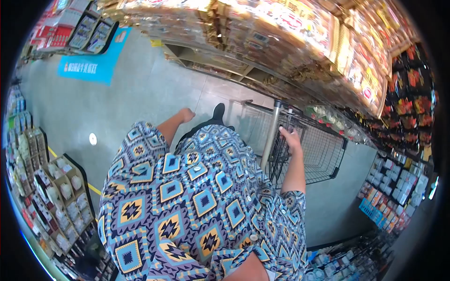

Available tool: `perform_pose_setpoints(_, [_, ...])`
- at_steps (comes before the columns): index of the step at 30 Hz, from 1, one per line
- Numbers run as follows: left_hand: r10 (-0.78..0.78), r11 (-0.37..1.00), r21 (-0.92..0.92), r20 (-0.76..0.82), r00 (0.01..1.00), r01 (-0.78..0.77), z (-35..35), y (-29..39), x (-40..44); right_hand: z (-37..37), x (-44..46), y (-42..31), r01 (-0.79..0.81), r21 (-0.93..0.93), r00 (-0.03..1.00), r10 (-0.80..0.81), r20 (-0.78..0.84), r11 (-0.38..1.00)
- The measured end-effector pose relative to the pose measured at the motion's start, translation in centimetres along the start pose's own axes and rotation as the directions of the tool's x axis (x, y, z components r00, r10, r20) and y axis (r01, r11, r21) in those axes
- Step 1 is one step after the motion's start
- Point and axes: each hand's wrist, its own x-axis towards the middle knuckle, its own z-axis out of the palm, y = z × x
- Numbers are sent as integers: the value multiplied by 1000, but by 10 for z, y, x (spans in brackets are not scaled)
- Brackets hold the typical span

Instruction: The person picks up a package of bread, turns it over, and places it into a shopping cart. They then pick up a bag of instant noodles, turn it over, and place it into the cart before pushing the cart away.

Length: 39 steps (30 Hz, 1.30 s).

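Note:
My left hand (187,114) hangs beside my body over the grey floor, its fingers loosely curled with nothing seen in them. A dark shoe (218,112) shows just to its right. My right hand (292,139) is over a wire shopping cart (323,152), to the right of the cart's silver handle bar (271,136). A finger or thumb stretches toward the bar, and a gap shows between them. The other fingers are partly hidden.
A tall stack of gold-wrapped food packages (290,42) stands ahead, past the cart. Shelves with small packs (65,187) line the left, and more goods (393,182) stand at the right. A blue sign (89,68) is at the upper left.

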Motion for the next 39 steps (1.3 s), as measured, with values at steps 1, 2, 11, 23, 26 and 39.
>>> perform_pose_setpoints(1, [-27, 996, -84, 14, 1000, 28, -15, 21, -18, -6, 0, 5, -42, -7, 989, 43, 141, 999])
perform_pose_setpoints(2, [-13, 998, -66, 5, 1000, 13, -11, 27, -19, -1, -5, 6, -94, -18, 988, 95, 122, 995])
perform_pose_setpoints(11, [-113, 827, -558, -48, 992, 67, 6, 99, 17, 1, 41, 60, 37, 93, 990, -49, 130, 995])
perform_pose_setpoints(23, [-255, 866, -445, -5, 967, 227, -6, 54, 16, 44, 33, 46, 71, 214, 993, -89, 73, 974])
perform_pose_setpoints(26, [-262, 850, -466, 36, 965, 248, -20, 71, 11, 40, 38, 37, 73, 244, 993, -93, 74, 967])
perform_pose_setpoints(39, [-277, 713, -653, 75, 958, 257, -70, -28, 10, 76, 70, -4, 103, -285, 950, -179, -255, 953])
